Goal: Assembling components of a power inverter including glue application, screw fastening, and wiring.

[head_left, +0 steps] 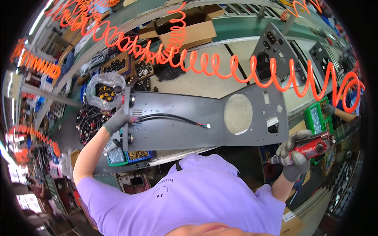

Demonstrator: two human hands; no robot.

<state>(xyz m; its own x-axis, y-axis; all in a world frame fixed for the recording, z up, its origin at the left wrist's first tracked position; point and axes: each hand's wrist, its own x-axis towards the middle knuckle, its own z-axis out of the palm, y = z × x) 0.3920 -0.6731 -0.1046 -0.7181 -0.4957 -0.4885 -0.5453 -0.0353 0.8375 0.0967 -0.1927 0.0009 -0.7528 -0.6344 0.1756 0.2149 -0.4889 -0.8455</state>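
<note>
A long grey sheet-metal panel (pixel 181 131) lies across the bench in front of me, with a round cutout and a raised flange at its left end. Black cables (pixel 165 115) run through the flange and rest on the panel, ending in a small white connector (pixel 208 126). My left hand (pixel 115 121), in a grey glove, is closed at the outer side of the flange where the cables pass. Its fingertips and whatever they hold are hidden. To the right of the panel, my gloved right hand (pixel 296 157) grips a red power screwdriver (pixel 313 148), its tip pointing left.
Orange coiled hoses (pixel 212 63) hang across the bench above the panel. Parts bags (pixel 105 91), a blue bin (pixel 138 155) and green bins (pixel 315 118) surround it. An upright grey panel (pixel 271 49) stands behind. Another person's gloved hand (pixel 328 108) is at the right.
</note>
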